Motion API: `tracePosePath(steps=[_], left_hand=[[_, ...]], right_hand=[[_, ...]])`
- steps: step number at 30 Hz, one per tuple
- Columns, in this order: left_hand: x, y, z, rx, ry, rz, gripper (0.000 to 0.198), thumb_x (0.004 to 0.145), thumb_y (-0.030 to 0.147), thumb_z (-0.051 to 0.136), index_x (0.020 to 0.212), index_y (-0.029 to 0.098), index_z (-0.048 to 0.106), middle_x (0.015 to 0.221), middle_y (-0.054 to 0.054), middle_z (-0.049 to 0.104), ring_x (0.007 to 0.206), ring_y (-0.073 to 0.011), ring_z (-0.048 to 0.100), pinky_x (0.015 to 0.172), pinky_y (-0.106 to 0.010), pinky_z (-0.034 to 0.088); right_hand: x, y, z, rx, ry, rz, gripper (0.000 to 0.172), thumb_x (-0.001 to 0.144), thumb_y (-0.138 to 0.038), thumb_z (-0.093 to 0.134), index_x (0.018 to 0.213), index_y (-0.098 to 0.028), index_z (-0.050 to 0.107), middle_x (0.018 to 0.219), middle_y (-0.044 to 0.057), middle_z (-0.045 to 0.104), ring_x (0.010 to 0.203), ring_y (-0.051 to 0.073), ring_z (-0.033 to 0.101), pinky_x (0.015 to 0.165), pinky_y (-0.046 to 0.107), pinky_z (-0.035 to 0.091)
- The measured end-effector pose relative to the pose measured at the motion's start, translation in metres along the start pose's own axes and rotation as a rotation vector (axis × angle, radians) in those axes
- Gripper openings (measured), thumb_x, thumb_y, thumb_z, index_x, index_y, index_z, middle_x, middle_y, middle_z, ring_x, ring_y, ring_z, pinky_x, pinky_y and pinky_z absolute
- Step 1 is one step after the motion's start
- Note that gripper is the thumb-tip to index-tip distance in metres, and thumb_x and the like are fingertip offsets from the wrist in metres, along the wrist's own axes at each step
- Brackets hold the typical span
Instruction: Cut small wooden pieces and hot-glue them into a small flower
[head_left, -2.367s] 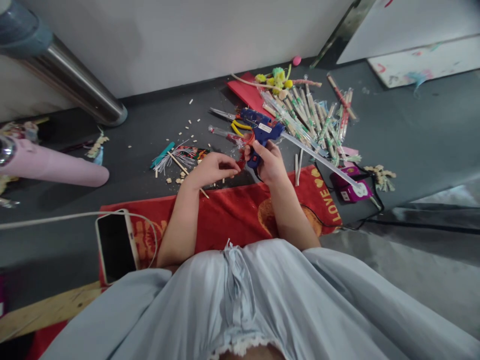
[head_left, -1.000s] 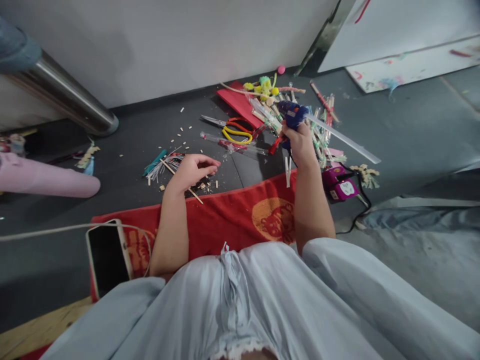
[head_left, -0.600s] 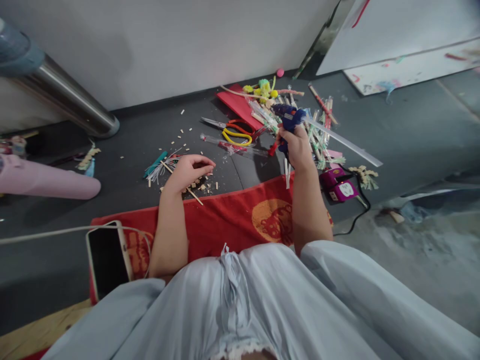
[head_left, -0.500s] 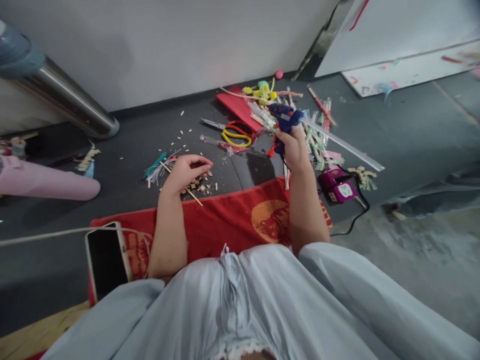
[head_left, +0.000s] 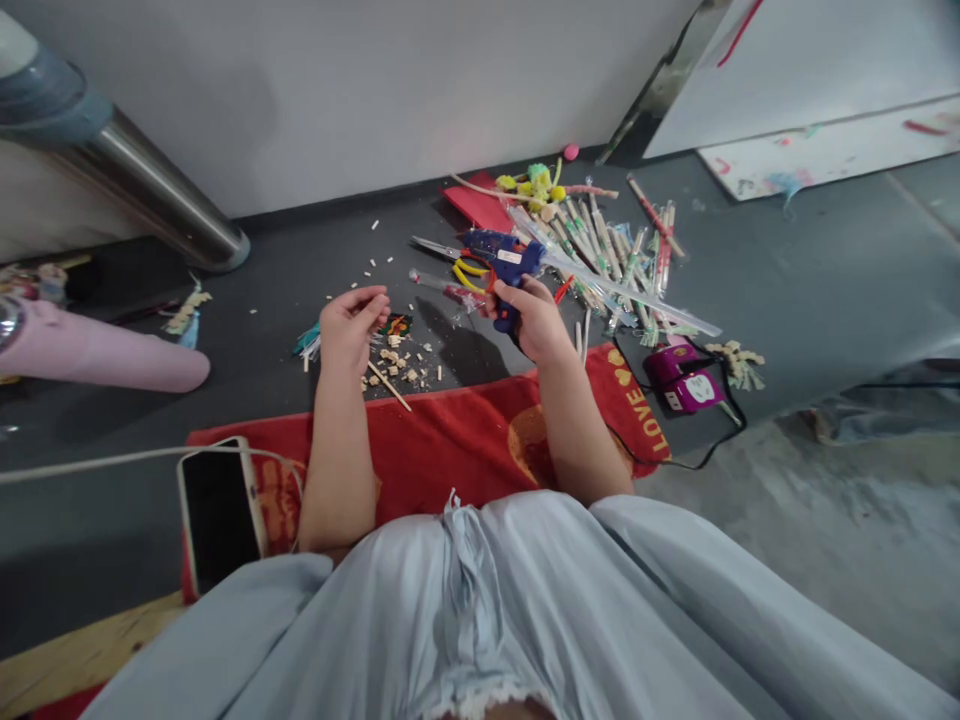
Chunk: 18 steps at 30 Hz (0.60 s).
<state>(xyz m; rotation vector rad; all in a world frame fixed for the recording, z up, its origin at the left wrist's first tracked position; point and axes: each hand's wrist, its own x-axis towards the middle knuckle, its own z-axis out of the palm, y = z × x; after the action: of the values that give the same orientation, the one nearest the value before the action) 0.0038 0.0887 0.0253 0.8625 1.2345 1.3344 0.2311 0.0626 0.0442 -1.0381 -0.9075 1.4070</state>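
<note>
My right hand (head_left: 534,322) is closed round the handle of a blue glue gun (head_left: 499,256), nozzle pointing left, with a long clear glue stick (head_left: 637,296) sticking out of its back to the right. My left hand (head_left: 351,322) hovers over small wooden pieces (head_left: 401,360) on the dark floor, its fingertips pinched together; what they hold is too small to make out. A thin wooden stick (head_left: 390,385) lies just below that hand. Scissors with yellow and red handles (head_left: 466,268) lie behind the gun.
A heap of wrapped sticks (head_left: 607,250), pompoms (head_left: 536,182) and a red sheet (head_left: 476,208) lies at the back. A purple plug (head_left: 684,378) with a black cord sits right. A phone (head_left: 219,512) rests on the red towel (head_left: 442,450). Left are a pink roll (head_left: 97,350) and a metal pipe (head_left: 150,190).
My right hand has swung the glue gun left, from over the stick heap to in front of the scissors. My left hand has risen slightly and pinched its fingertips.
</note>
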Motion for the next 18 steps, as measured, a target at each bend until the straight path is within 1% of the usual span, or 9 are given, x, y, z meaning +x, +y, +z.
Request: tracePosePath(steps=[2,4,7,10,14,18], left_hand=[[0.003,-0.001,-0.003,-0.04,0.052,0.0,0.014,0.065,0.018,0.078,0.077,0.018,0.07,0.067,0.002,0.066,0.057,-0.0035,0.058,0.058,-0.015,0.049],[0.006,-0.002,-0.006,-0.073,0.059,0.007,0.015,0.064,0.019,0.08,0.077,0.019,0.07,0.069,0.003,0.066,0.058,-0.0028,0.059,0.058,-0.013,0.049],[0.007,-0.002,-0.009,-0.098,0.043,-0.001,0.019,0.063,0.023,0.082,0.077,0.019,0.07,0.07,0.002,0.067,0.058,-0.0028,0.059,0.056,-0.012,0.049],[0.006,-0.002,-0.009,-0.111,0.028,-0.033,0.014,0.067,0.022,0.079,0.078,0.021,0.07,0.073,0.001,0.068,0.061,-0.0031,0.06,0.056,-0.012,0.05],[0.005,-0.003,-0.01,-0.124,-0.032,-0.045,0.008,0.073,0.018,0.074,0.08,0.022,0.071,0.077,0.002,0.069,0.064,-0.0024,0.062,0.062,-0.013,0.052],[0.006,-0.005,-0.011,-0.164,-0.056,-0.049,0.011,0.072,0.018,0.076,0.081,0.02,0.072,0.075,0.002,0.069,0.062,-0.0023,0.062,0.062,-0.012,0.053]], right_hand=[[-0.004,0.001,0.006,0.054,-0.021,0.047,0.035,0.062,-0.044,0.077,0.081,-0.021,0.057,0.062,-0.006,0.054,0.052,0.007,0.048,0.06,0.027,0.051],[-0.008,0.004,0.011,0.093,-0.05,0.092,0.037,0.061,-0.044,0.078,0.079,-0.021,0.055,0.062,-0.006,0.054,0.049,0.007,0.048,0.056,0.027,0.051],[-0.014,0.01,0.017,0.134,-0.124,0.137,0.04,0.062,-0.045,0.076,0.086,-0.02,0.057,0.062,-0.006,0.055,0.045,0.006,0.047,0.049,0.025,0.049],[-0.018,0.016,0.021,0.162,-0.195,0.154,0.043,0.063,-0.047,0.076,0.091,-0.019,0.059,0.061,-0.007,0.054,0.042,0.005,0.044,0.043,0.023,0.042],[-0.019,0.023,0.025,0.189,-0.222,0.149,0.042,0.063,-0.046,0.077,0.089,-0.018,0.059,0.058,-0.008,0.053,0.039,0.004,0.042,0.041,0.022,0.038],[-0.021,0.028,0.027,0.224,-0.249,0.153,0.038,0.065,-0.043,0.077,0.086,-0.016,0.058,0.056,-0.007,0.053,0.038,0.004,0.041,0.039,0.022,0.036]])
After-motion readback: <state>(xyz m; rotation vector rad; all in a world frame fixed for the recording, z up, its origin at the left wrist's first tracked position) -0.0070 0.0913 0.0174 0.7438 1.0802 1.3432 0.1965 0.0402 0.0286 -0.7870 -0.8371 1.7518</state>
